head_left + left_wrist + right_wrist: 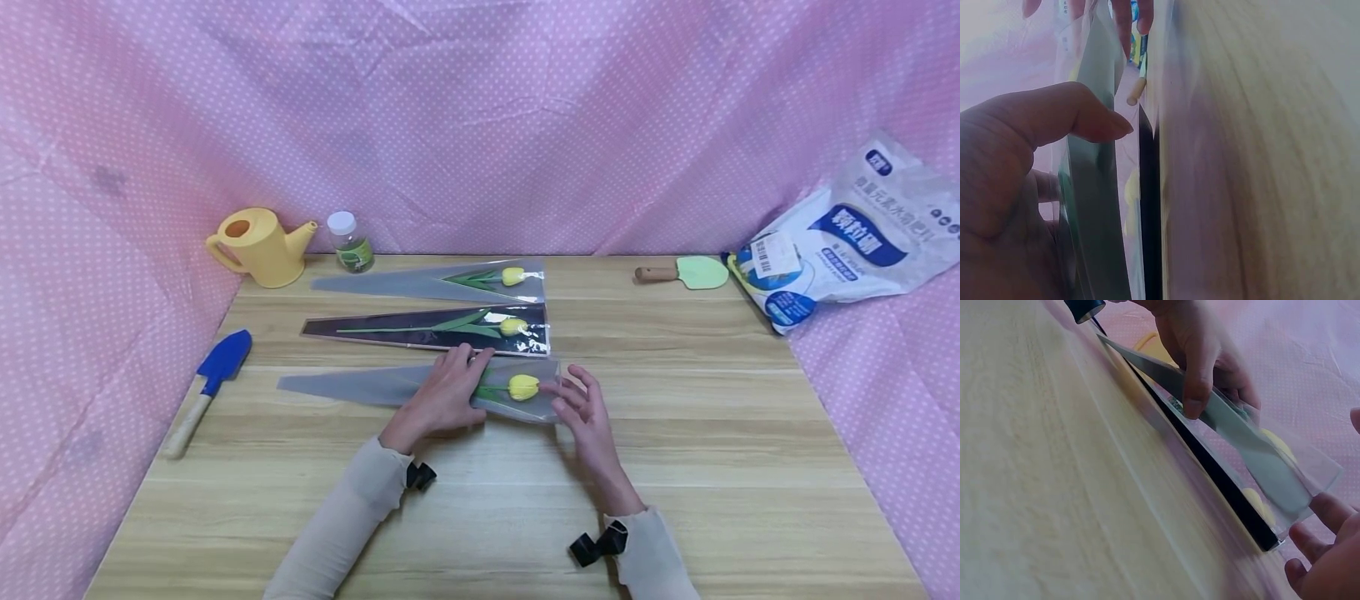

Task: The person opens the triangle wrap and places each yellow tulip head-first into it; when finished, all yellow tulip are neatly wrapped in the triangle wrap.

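Observation:
A yellow tulip (523,387) lies in the nearest clear, grey-backed sleeve (345,386). My left hand (444,392) holds that sleeve across its middle; in the left wrist view the thumb is on one face and the fingers are behind. The right wrist view has the sleeve (1244,440) raised at a slant between both hands. At its wide end, my right hand (588,417) has its fingers spread, fingertips right at the sleeve's edge. Behind lie a dark-backed sleeve (375,332) and another grey sleeve (375,283), each with a yellow tulip.
At the back left stand a yellow watering can (266,254) and a white-capped jar (352,250). A blue trowel (223,358) lies along the left edge. Back right, a green trowel (701,272) lies near a white-and-blue bag (840,242). Pink dotted cloth (480,125) surrounds the wooden table (735,467).

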Demonstrator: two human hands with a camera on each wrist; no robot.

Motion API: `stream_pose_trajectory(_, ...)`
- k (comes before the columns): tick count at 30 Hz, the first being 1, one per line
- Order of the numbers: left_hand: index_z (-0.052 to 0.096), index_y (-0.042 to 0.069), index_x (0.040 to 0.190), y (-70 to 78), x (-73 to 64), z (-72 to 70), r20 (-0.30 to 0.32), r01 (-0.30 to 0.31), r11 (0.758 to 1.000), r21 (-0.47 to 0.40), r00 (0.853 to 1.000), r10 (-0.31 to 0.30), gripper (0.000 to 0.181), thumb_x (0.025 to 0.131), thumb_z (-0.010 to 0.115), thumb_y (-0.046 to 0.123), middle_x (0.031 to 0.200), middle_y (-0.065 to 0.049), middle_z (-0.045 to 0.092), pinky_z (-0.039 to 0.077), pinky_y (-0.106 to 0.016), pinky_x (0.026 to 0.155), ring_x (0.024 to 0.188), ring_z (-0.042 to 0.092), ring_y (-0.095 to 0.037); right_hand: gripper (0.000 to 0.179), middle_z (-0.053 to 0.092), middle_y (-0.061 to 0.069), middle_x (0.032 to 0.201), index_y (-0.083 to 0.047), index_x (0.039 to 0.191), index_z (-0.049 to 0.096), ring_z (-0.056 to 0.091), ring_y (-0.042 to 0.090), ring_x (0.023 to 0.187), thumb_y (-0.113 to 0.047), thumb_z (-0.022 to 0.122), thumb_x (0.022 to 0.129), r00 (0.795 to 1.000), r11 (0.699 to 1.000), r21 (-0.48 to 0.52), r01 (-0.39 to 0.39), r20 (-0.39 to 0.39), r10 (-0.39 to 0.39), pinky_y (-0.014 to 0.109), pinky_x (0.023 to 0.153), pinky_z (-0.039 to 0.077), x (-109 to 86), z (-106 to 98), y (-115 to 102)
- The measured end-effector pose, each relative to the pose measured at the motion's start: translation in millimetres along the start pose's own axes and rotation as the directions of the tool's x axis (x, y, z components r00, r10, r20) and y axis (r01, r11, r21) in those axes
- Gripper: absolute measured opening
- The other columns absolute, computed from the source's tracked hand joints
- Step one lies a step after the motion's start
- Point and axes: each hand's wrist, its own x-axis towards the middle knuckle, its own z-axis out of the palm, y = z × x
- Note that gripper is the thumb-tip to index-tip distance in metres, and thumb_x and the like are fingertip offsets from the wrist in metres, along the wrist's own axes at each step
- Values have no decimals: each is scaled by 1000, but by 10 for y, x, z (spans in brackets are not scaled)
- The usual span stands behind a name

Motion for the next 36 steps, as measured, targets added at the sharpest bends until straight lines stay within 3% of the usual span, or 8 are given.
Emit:
stream_pose_trajectory(3, 34, 13, 155, -7, -1, 10, 2, 7, 1000, 1, 1000, -7, 94, 76, 82, 29, 116, -5, 42, 35, -35, 88, 104, 37, -22, 60, 66, 6, 133, -10, 154, 22, 37, 23, 146, -16, 52, 102, 1000, 999, -28, -20, -3, 19, 47, 122, 25, 3, -11, -8)
stream_pose_trajectory(6, 34, 13, 155, -16, 4, 24, 3, 25, 1000, 12, 1000, -25, 94, 76, 82, 30, 119, -6, 43, 37, -39, 94, 107, 38, -23, 57, 59, 19, 141, -11, 153, 26, 50, 11, 134, -16, 52, 103, 998, 996, -71, -50, -47, 47, 30, 115, 36, 13, -32, -22)
stream_pose_trajectory(10, 36, 12, 153, -26, 14, 41, 3, 53, 998, 34, 999, -53, 92, 75, 82, 31, 123, -9, 45, 38, -46, 101, 109, 39, -26, 49, 61, 22, 136, -10, 146, 38, 59, -2, 110, -16, 57, 101, 990, 987, -126, -101, -106, 88, 13, 97, 45, 41, -52, -26)
stream_pose_trajectory(14, 37, 12, 152, -36, 15, 50, -1, 59, 997, 53, 998, -59, 91, 76, 82, 32, 123, -10, 46, 39, -48, 102, 109, 40, -27, 41, 66, 25, 124, -4, 135, 50, 61, -3, 97, -12, 63, 97, 991, 980, -173, -100, -103, 83, 13, 89, 48, 75, -43, 14)
stream_pose_trajectory(20, 36, 13, 152, -75, 8, 68, 14, 37, 997, 64, 999, -38, 89, 78, 81, 36, 129, -13, 47, 38, -53, 107, 115, 43, -30, 37, 72, 24, 108, -2, 127, 55, 63, -1, 86, 0, 67, 92, 992, 971, -226, -81, -113, 56, 13, 81, 50, 93, -36, 76)
stream_pose_trajectory(28, 31, 16, 156, -105, 3, 32, 83, 25, 1000, 18, 996, -27, 97, 78, 84, 39, 144, -13, 44, 33, -58, 115, 133, 39, -32, 36, 74, 21, 103, -3, 125, 57, 62, -1, 82, 0, 68, 90, 992, 934, -353, -49, -123, 5, 14, 76, 49, 107, -53, 113)
stream_pose_trajectory(36, 25, 18, 159, -162, -32, -33, 142, 21, 999, -24, 990, -17, 99, 80, 84, 30, 153, -11, 39, 27, -57, 121, 145, 34, -34, 35, 74, 20, 100, -3, 123, 58, 61, 1, 80, -1, 68, 90, 991, 920, -387, -63, -131, 13, 15, 72, 48, 128, -67, 127)
